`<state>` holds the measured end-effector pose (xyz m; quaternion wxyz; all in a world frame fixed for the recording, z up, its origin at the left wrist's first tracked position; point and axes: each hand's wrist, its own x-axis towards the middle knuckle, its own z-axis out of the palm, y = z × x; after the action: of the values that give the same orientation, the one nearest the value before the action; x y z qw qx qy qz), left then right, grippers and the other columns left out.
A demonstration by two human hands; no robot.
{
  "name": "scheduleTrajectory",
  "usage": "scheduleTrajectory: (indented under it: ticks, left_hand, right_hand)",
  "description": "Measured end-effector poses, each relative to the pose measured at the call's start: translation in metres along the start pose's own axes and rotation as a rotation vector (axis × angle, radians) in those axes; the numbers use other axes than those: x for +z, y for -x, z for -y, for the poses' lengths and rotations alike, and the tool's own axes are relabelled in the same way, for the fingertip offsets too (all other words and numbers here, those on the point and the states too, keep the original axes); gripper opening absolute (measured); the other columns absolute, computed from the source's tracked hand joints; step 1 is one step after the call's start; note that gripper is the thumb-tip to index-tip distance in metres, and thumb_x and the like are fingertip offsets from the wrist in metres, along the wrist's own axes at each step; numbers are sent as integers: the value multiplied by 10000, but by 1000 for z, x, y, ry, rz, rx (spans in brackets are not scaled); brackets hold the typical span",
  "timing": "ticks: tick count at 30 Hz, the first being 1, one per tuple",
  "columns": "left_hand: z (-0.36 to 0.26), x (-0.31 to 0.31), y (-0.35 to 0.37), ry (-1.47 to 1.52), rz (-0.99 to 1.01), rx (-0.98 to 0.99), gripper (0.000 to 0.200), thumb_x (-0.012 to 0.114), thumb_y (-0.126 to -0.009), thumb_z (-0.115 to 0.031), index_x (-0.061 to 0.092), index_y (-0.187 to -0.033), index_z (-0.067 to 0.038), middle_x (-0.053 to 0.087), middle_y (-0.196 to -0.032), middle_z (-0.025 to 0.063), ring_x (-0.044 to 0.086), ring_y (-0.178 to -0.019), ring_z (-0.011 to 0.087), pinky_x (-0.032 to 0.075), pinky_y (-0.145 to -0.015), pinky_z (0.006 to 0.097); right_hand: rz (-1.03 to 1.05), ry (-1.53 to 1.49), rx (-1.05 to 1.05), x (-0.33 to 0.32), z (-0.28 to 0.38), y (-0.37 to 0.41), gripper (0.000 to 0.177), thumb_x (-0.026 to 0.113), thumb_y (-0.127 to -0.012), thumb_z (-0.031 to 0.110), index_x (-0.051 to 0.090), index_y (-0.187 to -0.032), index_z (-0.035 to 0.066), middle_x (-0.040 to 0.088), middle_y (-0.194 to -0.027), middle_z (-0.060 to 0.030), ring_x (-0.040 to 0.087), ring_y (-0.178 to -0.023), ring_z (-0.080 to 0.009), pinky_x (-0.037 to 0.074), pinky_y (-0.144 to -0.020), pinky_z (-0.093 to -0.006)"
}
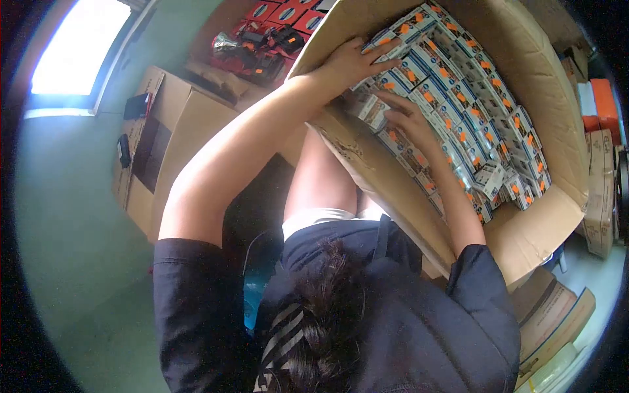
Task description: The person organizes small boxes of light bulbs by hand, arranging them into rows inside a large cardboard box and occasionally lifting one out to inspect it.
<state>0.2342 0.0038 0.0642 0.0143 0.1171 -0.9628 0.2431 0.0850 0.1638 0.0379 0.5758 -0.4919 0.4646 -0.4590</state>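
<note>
A large open cardboard carton stands tilted in front of me. Rows of small white-and-blue boxes with orange stickers fill much of it. My left hand reaches over the carton's near left side, its fingers spread across the boxes in the upper left corner. Just below it, my right hand has its fingers bent around a small box by the near wall. Near the right end of the rows, a few boxes lie loose and tilted.
Another open cardboard carton stands to the left. Behind it, red boxes and dark packaged items are piled. More cartons and flattened cardboard are at the right. A bright window is at the upper left.
</note>
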Motion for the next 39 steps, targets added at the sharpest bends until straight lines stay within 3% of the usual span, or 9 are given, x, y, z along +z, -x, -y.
scheduleTrajectory:
  ticks: [3,6,9,12,15,18,21,28,39]
  left_hand:
    - [-3,-14,-3,-27,161,-18,917,605,-761,-103,58,-1438,-391,-19,-1534,47,581,-998,216,383,-925,290]
    - [1,-5,0,-50,-144,17,731,544,-776,-128,259,-1407,-361,148,-1517,40,612,-778,216,483,-730,307]
    - [0,-7,0,-93,-68,15,754,548,-776,-126,233,-1413,-378,141,-1519,37,610,-777,214,488,-733,306]
    - [-3,-11,-4,-96,162,-20,1013,682,-712,-171,16,-1440,-400,-58,-1533,28,562,-1020,161,375,-939,287]
    - [-3,-13,-6,-90,211,-5,1025,694,-704,-180,15,-1440,-401,-66,-1532,24,558,-1029,172,372,-947,286]
    - [-3,-5,-4,-117,96,-19,1048,715,-682,-189,24,-1440,-399,-70,-1532,23,561,-1029,184,379,-937,290]
    - [-3,-4,-3,-111,57,-25,1020,699,-699,-183,31,-1440,-399,-67,-1532,28,562,-1030,183,387,-924,294]
    - [-3,-3,-5,-55,111,-11,985,675,-709,-160,56,-1439,-393,-60,-1533,45,591,-950,199,398,-889,300]
    - [0,-17,-12,-17,151,24,809,565,-780,-136,149,-1442,-346,33,-1530,71,621,-857,229,473,-811,342]
  right_hand:
    - [53,128,61,0,8,4,437,579,-839,181,537,-1271,134,554,-1244,-38,560,-1019,-140,486,-824,-284]
    - [76,229,-11,1,17,4,437,588,-824,170,549,-1257,128,555,-1263,-37,529,-1106,-163,441,-912,-301]
    - [189,250,34,-2,30,-2,424,573,-819,119,558,-1243,123,556,-1266,-37,505,-1150,-177,395,-971,-315]
    - [295,324,62,-1,51,-8,420,560,-811,65,566,-1229,110,559,-1262,-46,503,-1157,-178,379,-993,-326]
    - [424,425,3,-1,59,-16,417,548,-803,27,574,-1214,98,564,-1253,-61,510,-1150,-184,376,-999,-333]
    - [428,539,-163,3,61,-22,404,525,-796,5,588,-1186,92,580,-1223,-75,506,-1159,-197,380,-997,-333]
    - [396,440,-118,5,51,-22,420,564,-760,-1,561,-1173,77,558,-1215,-69,492,-1124,-139,498,-769,-274]
    - [160,573,-82,24,50,-4,487,714,-663,91,547,-1120,90,567,-1149,-28,527,-1029,-117,481,-716,-246]
    - [103,344,-113,26,47,0,427,704,-722,70,537,-1114,47,561,-1107,-25,542,-1018,-118,452,-874,-291]
